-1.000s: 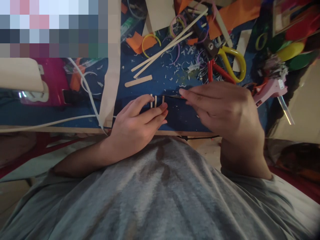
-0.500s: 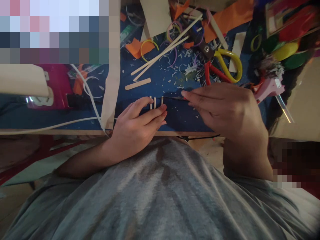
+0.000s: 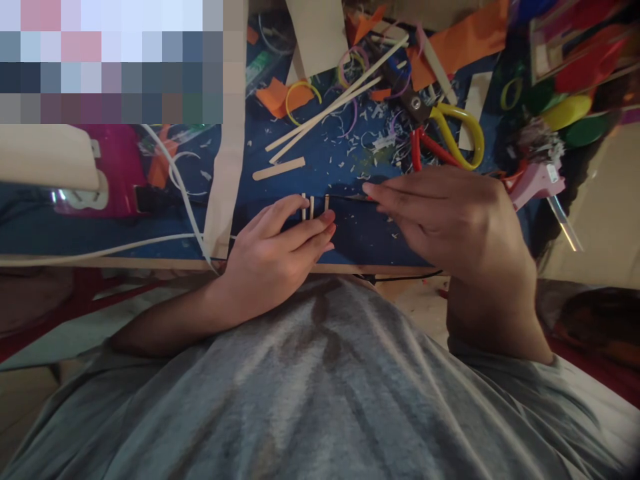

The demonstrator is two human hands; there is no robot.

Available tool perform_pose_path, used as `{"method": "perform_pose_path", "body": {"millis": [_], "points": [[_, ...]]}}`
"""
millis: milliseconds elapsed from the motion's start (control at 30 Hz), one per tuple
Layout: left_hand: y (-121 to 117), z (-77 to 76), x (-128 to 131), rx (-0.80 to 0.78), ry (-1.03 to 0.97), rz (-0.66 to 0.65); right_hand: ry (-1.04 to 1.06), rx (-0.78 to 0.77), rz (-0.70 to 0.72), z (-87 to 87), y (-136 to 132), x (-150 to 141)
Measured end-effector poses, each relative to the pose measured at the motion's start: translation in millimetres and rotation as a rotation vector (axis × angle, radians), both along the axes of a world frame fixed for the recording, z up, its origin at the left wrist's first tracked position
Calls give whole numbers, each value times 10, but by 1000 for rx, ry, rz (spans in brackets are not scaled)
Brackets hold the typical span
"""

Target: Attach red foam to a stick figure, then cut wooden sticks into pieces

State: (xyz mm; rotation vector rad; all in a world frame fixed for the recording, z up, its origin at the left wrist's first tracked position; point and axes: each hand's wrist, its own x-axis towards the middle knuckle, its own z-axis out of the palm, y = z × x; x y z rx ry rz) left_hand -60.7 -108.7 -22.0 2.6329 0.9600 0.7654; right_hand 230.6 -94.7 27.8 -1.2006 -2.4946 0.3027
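My left hand [image 3: 277, 247] is closed around short wooden stick pieces [image 3: 312, 207] at the front of the blue tabletop. Their pale ends stick up past the fingertips, one piece standing apart on the right. In a pinch, my right hand [image 3: 445, 220] grips a thin dark pointed tool [image 3: 353, 198], whose exact kind I cannot make out. The tool's tip points left and meets, or nearly meets, the rightmost piece, which has a brownish end. Beyond my left hand lies a flat craft stick [image 3: 279, 169].
Long wooden sticks [image 3: 333, 103] lie crossed farther back. Scissors [image 3: 425, 120] with yellow and red handles sit near a pink glue gun [image 3: 540, 177]. Orange paper [image 3: 463, 40] and shavings are scattered around. A white cable [image 3: 115, 250] and a magenta device [image 3: 120, 173] are at left.
The view has shifted slightly, so objects on the table appear a little farther right. Both hands keep almost the same pose and grip.
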Motion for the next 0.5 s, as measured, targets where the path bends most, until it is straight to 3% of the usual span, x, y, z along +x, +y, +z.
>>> {"method": "perform_pose_path", "body": {"millis": [200, 500], "points": [[-17, -20, -12, -103, -34, 7, 33, -4, 1, -5, 0, 34], [-14, -13, -14, -64, -19, 0, 29, -11, -3, -14, 2, 39]]}}
